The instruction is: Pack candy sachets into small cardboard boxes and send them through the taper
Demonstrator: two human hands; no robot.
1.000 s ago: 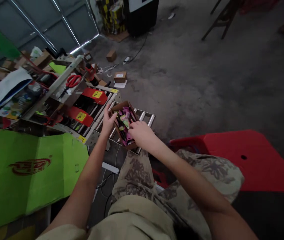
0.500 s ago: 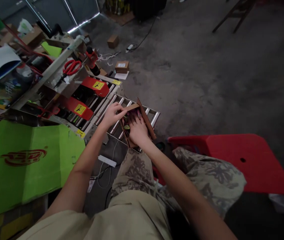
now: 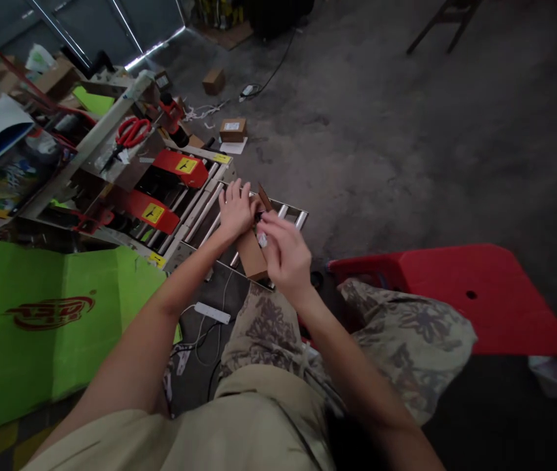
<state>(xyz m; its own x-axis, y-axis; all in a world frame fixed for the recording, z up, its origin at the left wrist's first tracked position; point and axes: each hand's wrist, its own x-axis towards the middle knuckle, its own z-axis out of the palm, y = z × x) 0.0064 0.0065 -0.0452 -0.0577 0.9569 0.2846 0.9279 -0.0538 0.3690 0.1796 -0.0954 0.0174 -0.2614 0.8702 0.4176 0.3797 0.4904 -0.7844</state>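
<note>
A small brown cardboard box (image 3: 252, 256) sits on the roller conveyor's end section, its near-left flap folded over part of the opening. My left hand (image 3: 236, 209) lies on its far-left side, fingers stretched out and apart, thumb toward the opening. Over the right side is my right hand (image 3: 287, 254), fingers curled together at the opening; what they pinch, if anything, is hidden. A small whitish bit (image 3: 262, 240) shows just under those fingers. Another flap (image 3: 265, 196) stands up at the far end. My hands cover most of the contents.
Left of the box is a carton-sealing machine with red side guides (image 3: 180, 168) and red-handled scissors (image 3: 133, 132) on top. A green board (image 3: 77, 327) stands at left, a red plastic stool (image 3: 484, 294) at right. A power strip (image 3: 212, 313) and small cartons (image 3: 233, 129) lie on the floor.
My right hand has come up out of the box and curled its fingers. My left hand has shifted onto the far-left side with fingers spread. The near-left flap now lies over the opening.
</note>
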